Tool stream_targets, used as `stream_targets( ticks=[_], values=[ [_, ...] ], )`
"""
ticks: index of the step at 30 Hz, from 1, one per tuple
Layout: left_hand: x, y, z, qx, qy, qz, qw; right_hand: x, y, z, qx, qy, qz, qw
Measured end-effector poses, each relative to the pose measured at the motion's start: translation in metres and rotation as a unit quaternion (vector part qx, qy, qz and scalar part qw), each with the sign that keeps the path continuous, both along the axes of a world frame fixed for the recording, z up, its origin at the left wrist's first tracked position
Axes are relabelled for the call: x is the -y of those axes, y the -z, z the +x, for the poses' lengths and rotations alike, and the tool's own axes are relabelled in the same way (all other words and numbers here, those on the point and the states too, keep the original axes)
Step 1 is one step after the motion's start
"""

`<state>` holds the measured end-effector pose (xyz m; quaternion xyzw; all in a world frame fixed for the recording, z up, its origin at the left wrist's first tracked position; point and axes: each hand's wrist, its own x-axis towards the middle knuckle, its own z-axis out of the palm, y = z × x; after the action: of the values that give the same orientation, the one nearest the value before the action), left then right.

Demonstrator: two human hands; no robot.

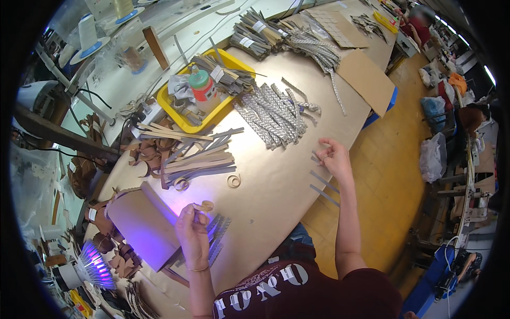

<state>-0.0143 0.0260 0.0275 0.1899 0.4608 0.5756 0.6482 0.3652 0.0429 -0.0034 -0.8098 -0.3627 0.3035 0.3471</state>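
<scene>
My left hand [192, 236] is closed in a pinch on a curled tan strip [205, 206], above several short grey strips [217, 234] lying on the table. Over the table's right edge, my right hand [336, 161] has its fingers curled together; what they hold, if anything, I cannot make out. Close to that hand, a few grey strips [323, 195] stick out past the edge. A coiled tan strip [234, 181] lies ahead of my left hand. Farther up sits a pile of long tan and grey strips [199, 162].
Braided silver straps [273, 114] lie mid-table. Behind them, a yellow tray [186, 126] holds a green-capped bottle [203, 87] and bundled strips. A brown board [141, 223] lies at left beside a purple-glowing lamp [95, 266]. Cardboard [365, 80] overhangs the far right edge. Another person [419, 29] is in the distance.
</scene>
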Motion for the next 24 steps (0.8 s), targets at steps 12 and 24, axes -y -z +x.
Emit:
stream_targets(
  ticks=[12, 24],
  values=[
    [0.0, 0.001, 0.003, -0.033, 0.021, 0.012, 0.999, 0.006, -0.006, -0.007, 0.246, 0.078, -0.173, 0.951],
    [-0.015, 0.017, 0.0, -0.561, 0.011, 0.217, 0.799, -0.008, -0.015, -0.03, 0.363, 0.089, 0.108, 0.921]
  ],
)
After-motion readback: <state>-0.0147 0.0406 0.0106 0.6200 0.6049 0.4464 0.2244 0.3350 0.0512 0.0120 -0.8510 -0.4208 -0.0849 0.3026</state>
